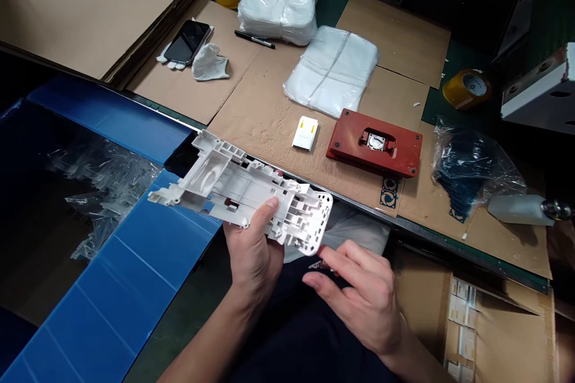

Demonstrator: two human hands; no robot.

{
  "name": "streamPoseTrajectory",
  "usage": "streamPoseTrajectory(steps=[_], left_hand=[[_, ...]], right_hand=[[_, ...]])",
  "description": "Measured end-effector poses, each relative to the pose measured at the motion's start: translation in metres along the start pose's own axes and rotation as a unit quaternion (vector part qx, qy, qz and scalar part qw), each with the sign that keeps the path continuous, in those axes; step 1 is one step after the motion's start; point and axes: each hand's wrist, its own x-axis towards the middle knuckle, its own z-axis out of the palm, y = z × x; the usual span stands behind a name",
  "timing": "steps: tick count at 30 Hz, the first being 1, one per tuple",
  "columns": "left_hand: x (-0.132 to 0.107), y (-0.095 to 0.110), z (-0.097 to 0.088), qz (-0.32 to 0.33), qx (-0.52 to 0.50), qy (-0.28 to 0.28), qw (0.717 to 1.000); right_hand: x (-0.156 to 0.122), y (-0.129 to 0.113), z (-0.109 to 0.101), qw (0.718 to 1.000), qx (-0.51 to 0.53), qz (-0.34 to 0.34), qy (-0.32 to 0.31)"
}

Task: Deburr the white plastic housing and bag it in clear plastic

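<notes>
My left hand [254, 251] grips a long white plastic housing [251, 182] from below, its thumb pressed on the inner face. The housing is held tilted in front of the table edge, its ribbed inside facing up and its slotted, rounded end to the right. Close to that rounded end is my right hand [363, 293], fingers curled and index fingertip at the lower corner. A small metal-tipped tool [317, 265] shows under that index finger; most of it is hidden in the hand. On the table, a red fixture block [377, 146] and a small white piece with yellow marks [306, 133] lie beyond.
To the left stands a blue bin [121, 287] with clear plastic bags [108, 191] inside. Stacked white bags [332, 69], a phone [188, 42] on gloves, a tape roll [467, 88] and a bottle [516, 209] sit on the table. An open carton [512, 335] is lower right.
</notes>
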Motion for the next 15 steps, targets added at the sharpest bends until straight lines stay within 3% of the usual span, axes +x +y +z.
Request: streamPoseTrajectory(steps=[4, 7, 10, 12, 15], left_hand=[[0.007, -0.001, -0.007, -0.002, -0.003, -0.025, 1.000], [0.008, -0.001, -0.010, -0.026, 0.001, -0.044, 0.999], [0.006, -0.001, -0.012, -0.058, 0.013, -0.073, 0.996], [0.005, 0.000, -0.014, -0.102, 0.013, -0.105, 0.989], [0.004, 0.004, -0.018, -0.233, -0.036, -0.163, 0.958]], right_hand=[[-0.004, 0.019, -0.005, 0.994, 0.078, 0.081, 0.018], [-0.006, 0.039, -0.012, 0.985, 0.059, 0.155, 0.039], [-0.008, 0.055, -0.019, 0.982, 0.004, 0.186, 0.033], [-0.008, 0.061, -0.026, 0.981, -0.040, 0.189, 0.021], [0.000, 0.068, -0.042, 0.982, -0.098, 0.159, 0.005]])
